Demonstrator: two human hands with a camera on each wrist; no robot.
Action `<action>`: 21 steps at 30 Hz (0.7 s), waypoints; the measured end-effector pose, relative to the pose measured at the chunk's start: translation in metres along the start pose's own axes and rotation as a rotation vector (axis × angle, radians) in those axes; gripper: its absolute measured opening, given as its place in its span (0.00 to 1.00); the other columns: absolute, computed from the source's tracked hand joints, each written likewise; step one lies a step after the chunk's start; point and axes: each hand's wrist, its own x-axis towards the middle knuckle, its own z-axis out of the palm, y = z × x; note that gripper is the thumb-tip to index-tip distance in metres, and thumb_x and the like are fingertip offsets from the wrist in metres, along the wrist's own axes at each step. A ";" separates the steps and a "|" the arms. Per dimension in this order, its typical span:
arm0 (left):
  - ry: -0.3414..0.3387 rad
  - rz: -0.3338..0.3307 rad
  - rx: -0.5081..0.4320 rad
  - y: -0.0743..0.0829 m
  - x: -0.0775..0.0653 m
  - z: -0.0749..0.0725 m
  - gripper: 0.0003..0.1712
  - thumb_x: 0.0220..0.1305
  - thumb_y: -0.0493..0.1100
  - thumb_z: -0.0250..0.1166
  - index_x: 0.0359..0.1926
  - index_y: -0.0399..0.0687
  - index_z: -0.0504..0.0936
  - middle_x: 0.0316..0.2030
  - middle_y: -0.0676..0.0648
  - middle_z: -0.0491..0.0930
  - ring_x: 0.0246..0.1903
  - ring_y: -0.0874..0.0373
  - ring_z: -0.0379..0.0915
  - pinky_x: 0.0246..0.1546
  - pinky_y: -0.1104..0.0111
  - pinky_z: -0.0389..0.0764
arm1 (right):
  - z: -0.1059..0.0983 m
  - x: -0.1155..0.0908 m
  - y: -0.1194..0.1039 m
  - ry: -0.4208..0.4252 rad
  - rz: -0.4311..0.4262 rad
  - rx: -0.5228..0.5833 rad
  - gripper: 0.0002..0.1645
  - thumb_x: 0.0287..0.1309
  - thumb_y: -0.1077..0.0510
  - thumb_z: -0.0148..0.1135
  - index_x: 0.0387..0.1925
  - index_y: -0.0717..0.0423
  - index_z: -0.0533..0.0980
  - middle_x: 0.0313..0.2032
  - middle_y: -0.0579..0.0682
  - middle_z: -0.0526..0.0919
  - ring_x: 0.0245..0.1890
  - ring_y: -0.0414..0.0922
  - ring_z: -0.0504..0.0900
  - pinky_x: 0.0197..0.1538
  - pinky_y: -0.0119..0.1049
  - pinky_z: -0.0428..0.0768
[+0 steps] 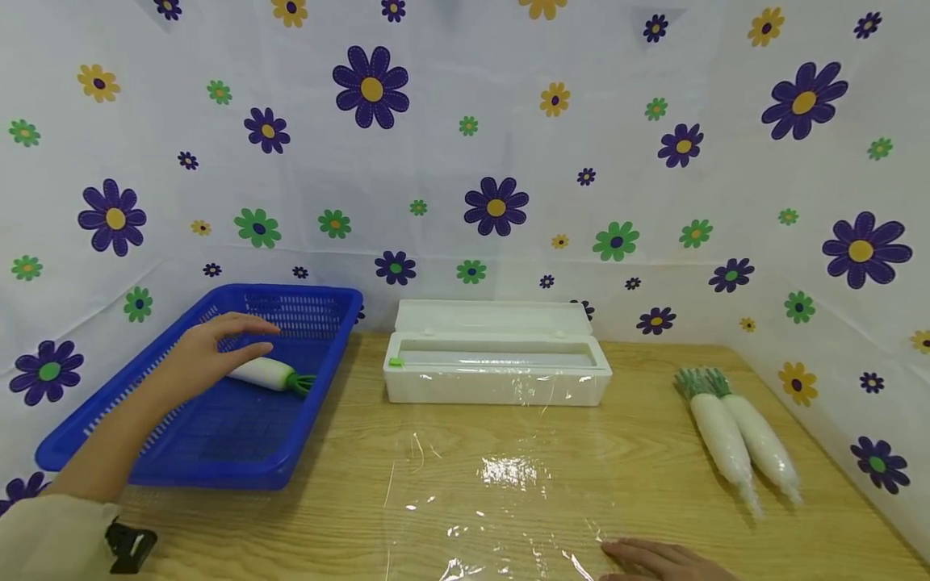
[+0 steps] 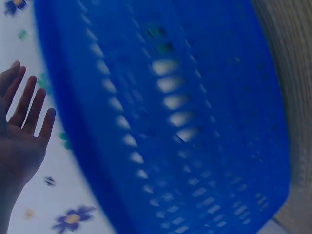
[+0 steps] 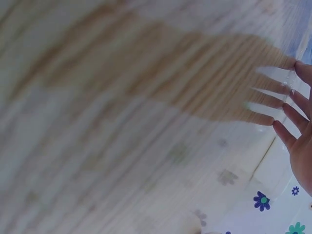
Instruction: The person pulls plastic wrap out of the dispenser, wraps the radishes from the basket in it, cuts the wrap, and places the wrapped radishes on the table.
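Note:
My left hand [image 1: 203,351] hovers over a blue plastic basket [image 1: 279,472], thumb and fingers apart with nothing between them. Just below it, partly hidden by the hand, a white radish [image 1: 267,374] with cut green stems lies in the basket. In the left wrist view the fingers [image 2: 31,109] are spread beside the slotted basket wall. My right hand [image 1: 664,558] rests at the near edge of a sheet of clear plastic wrap [image 1: 508,504] on the table. The right wrist view shows its straight fingertips touching the shiny surface, which mirrors the hand.
Behind the wrap stands a white wrap dispenser box [image 1: 494,389] with its lid up and a green slider [image 1: 395,362] at the left; the sheet runs from it. Two film-wrapped radishes [image 1: 722,436] lie together at the right. A flowered cloth [image 1: 436,161] hangs around the wooden table.

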 end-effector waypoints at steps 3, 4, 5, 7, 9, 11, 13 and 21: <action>-0.068 -0.080 -0.023 -0.034 0.009 -0.003 0.25 0.62 0.52 0.61 0.55 0.41 0.75 0.54 0.35 0.69 0.55 0.37 0.61 0.48 0.41 0.63 | -0.001 0.001 -0.002 -0.011 0.036 -0.018 0.33 0.53 0.44 0.63 0.61 0.42 0.68 0.60 0.45 0.68 0.54 0.40 0.70 0.42 0.30 0.73; -0.092 -0.105 -0.024 -0.043 0.011 -0.003 0.27 0.62 0.52 0.60 0.55 0.40 0.74 0.54 0.34 0.69 0.54 0.36 0.61 0.48 0.41 0.63 | -0.001 0.001 -0.003 -0.030 0.076 -0.002 0.32 0.55 0.44 0.62 0.62 0.42 0.68 0.60 0.43 0.68 0.54 0.39 0.70 0.42 0.30 0.73; -0.117 -0.129 -0.030 -0.051 0.013 -0.003 0.28 0.62 0.53 0.60 0.56 0.38 0.73 0.54 0.32 0.68 0.55 0.35 0.60 0.48 0.41 0.64 | -0.002 0.001 -0.004 -0.047 0.117 0.026 0.32 0.56 0.45 0.61 0.62 0.42 0.67 0.59 0.42 0.69 0.53 0.38 0.71 0.41 0.30 0.74; -0.165 -0.172 -0.036 -0.065 0.015 -0.001 0.30 0.62 0.54 0.60 0.57 0.37 0.72 0.55 0.30 0.67 0.55 0.33 0.59 0.48 0.40 0.63 | -0.004 0.002 -0.005 -0.081 0.208 0.097 0.31 0.58 0.45 0.59 0.63 0.40 0.66 0.57 0.40 0.71 0.51 0.38 0.73 0.38 0.33 0.75; -0.208 -0.213 -0.047 -0.075 0.016 -0.001 0.32 0.62 0.55 0.59 0.58 0.36 0.70 0.55 0.29 0.66 0.55 0.33 0.59 0.48 0.40 0.63 | -0.005 0.002 -0.006 -0.112 0.284 0.181 0.30 0.60 0.47 0.57 0.64 0.40 0.64 0.56 0.40 0.72 0.50 0.38 0.73 0.37 0.34 0.76; -0.244 -0.233 -0.072 -0.080 0.018 -0.004 0.33 0.62 0.55 0.59 0.59 0.35 0.69 0.55 0.29 0.67 0.55 0.33 0.59 0.49 0.40 0.63 | -0.005 0.003 -0.007 -0.130 0.332 0.249 0.30 0.61 0.49 0.56 0.64 0.39 0.63 0.55 0.40 0.72 0.50 0.38 0.74 0.37 0.35 0.76; -0.260 -0.237 -0.112 -0.081 0.023 -0.010 0.33 0.63 0.55 0.58 0.60 0.36 0.68 0.56 0.30 0.67 0.56 0.34 0.59 0.50 0.40 0.62 | -0.003 0.003 -0.007 -0.119 0.325 0.248 0.30 0.61 0.49 0.56 0.64 0.39 0.63 0.55 0.40 0.73 0.49 0.38 0.74 0.37 0.35 0.76; -0.277 -0.163 -0.104 -0.072 0.038 -0.031 0.29 0.66 0.51 0.55 0.59 0.33 0.67 0.53 0.31 0.70 0.53 0.33 0.62 0.49 0.39 0.62 | 0.002 0.002 -0.008 -0.089 0.251 0.076 0.28 0.59 0.44 0.57 0.61 0.41 0.68 0.57 0.34 0.69 0.49 0.38 0.74 0.38 0.33 0.76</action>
